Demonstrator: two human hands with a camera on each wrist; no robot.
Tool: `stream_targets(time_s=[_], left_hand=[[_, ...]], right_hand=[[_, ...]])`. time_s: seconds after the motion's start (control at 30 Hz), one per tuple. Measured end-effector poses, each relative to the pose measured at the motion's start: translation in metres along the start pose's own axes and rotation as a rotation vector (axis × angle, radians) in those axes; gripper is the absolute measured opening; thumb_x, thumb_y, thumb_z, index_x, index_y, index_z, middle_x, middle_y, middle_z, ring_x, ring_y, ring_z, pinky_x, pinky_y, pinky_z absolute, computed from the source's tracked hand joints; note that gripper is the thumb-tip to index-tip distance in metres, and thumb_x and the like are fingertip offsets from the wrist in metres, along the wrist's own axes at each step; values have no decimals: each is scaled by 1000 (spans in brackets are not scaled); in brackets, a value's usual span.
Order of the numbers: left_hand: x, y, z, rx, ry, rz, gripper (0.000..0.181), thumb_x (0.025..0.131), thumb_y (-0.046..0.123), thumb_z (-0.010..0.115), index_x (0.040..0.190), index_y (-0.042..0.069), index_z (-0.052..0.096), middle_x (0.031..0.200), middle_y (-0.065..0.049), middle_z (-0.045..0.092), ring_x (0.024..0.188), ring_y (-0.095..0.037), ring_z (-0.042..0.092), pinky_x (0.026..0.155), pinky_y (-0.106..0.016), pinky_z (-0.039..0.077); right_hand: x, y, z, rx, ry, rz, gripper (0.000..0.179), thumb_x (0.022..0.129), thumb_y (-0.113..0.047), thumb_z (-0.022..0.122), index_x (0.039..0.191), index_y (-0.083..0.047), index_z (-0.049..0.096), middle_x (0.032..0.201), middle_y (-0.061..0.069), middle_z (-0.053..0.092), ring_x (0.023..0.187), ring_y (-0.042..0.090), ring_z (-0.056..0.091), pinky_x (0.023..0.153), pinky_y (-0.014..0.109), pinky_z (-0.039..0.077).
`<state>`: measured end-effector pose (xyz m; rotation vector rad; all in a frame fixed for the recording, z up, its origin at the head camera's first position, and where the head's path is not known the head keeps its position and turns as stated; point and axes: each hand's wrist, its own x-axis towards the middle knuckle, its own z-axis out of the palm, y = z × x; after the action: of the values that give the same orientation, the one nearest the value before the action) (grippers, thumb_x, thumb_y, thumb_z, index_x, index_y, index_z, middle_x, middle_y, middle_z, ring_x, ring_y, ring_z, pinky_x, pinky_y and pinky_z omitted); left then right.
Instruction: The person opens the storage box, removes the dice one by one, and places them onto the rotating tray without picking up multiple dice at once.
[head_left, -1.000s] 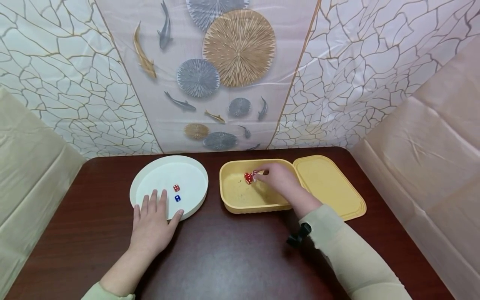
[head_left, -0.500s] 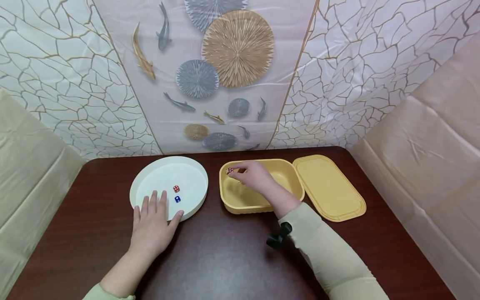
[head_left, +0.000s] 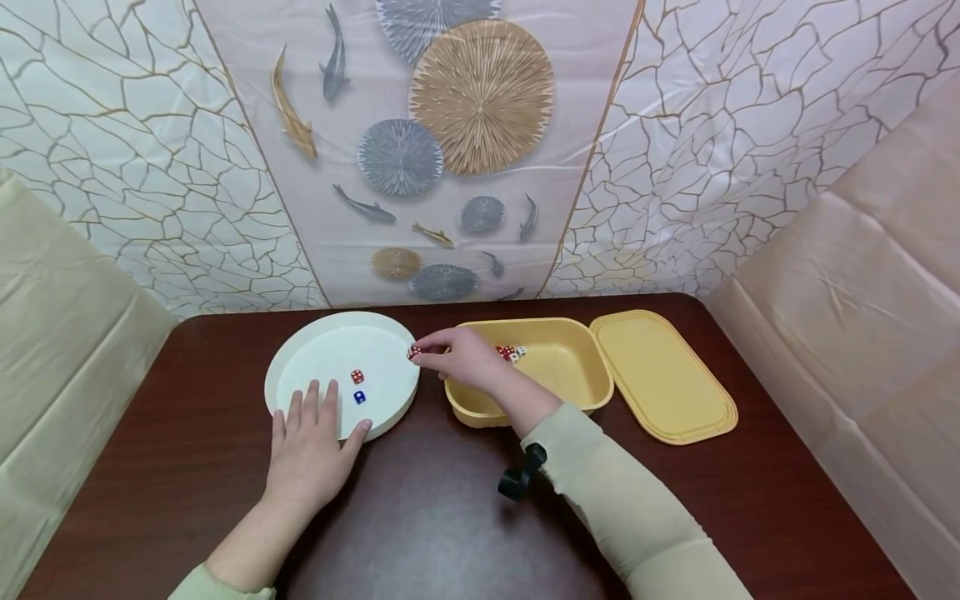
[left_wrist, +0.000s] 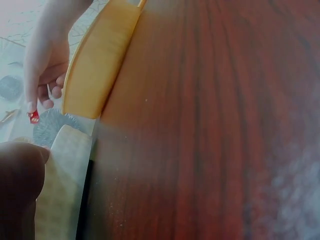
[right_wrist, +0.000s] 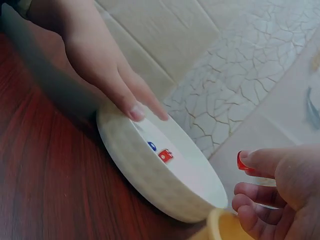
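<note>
The right hand [head_left: 461, 358] pinches a red die [head_left: 413, 352] between thumb and fingertip, other fingers loosely curled, above the right rim of the white tray [head_left: 322, 350], its forearm crossing the near edge of the yellow box [head_left: 570, 367]. The left hand [head_left: 307, 450] drapes over the tray's near rim, fingers straight and spread, and 2 dice [head_left: 357, 377] sit just beside them, with tray floor stretching to the far rim. A narrow strip of table [head_left: 435, 500] separates tray from box.
</note>
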<state>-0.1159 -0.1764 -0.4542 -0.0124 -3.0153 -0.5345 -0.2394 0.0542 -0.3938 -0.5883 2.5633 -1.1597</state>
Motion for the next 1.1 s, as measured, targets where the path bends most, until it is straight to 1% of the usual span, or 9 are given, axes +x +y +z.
stream_targets(time_s=[0.1,0.13,0.2,0.33,0.4,0.6,0.73,0.9,1.1], left_hand=[[1,0,0,3,3,0,83,100,60,41,157,3,21,159,-29,17,146,-49,9,114,-66,2],[1,0,0,5,4,1,83,100,60,41,157,3,21,159,-29,17,146,-49,9,114,-66,2],[1,0,0,6,2,0,83,100,59,42,157,2,21,159,-30,17,146,-50,10,114,-66,2],[1,1,0,9,0,1,83,100,58,43,156,2,22,158,-30,18,146,-50,10,114,-67,3],[1,1,-1,10,1,3,82,100,58,44,156,1,22,158,-30,18,145,-50,11,114,-67,3],[1,1,0,13,5,3,82,99,57,45,155,1,23,158,-30,19,145,-50,11,113,-68,3],[1,0,0,12,12,3,81,99,55,47,155,1,24,157,-30,20,145,-50,12,114,-67,4],[1,0,0,10,19,10,80,100,56,46,155,1,25,157,-30,20,145,-50,12,114,-67,4],[1,-1,1,16,20,12,80,100,54,47,155,1,24,157,-30,20,145,-50,12,113,-67,5]], right_hand=[[3,-4,7,-1,-24,-2,24,93,-33,70,113,-20,76,95,9,73,78,33,70,61,26,53],[4,-6,9,-12,-31,-1,24,94,-34,70,113,-21,76,95,9,73,78,33,69,61,27,52],[5,-11,13,-47,-41,-3,24,94,-34,70,114,-23,75,93,5,72,76,27,68,61,26,52],[9,-21,24,-186,-52,-17,24,94,-38,69,114,-27,75,92,-8,69,77,11,62,66,23,50],[11,-26,30,-257,-56,-13,24,93,-38,69,115,-28,75,93,-10,69,80,7,59,69,22,49],[17,-38,50,-475,-77,7,25,94,-39,68,115,-28,75,107,-11,72,97,8,63,83,25,50],[19,-42,61,-569,-91,40,27,94,-41,67,118,-31,73,115,-14,70,108,8,62,90,27,50],[20,-42,72,-672,-98,46,25,96,-38,64,120,-34,72,117,-15,69,110,7,60,85,30,51],[22,-40,81,-793,-120,-9,20,97,-34,62,113,-33,74,107,-12,70,92,9,61,72,32,52]])
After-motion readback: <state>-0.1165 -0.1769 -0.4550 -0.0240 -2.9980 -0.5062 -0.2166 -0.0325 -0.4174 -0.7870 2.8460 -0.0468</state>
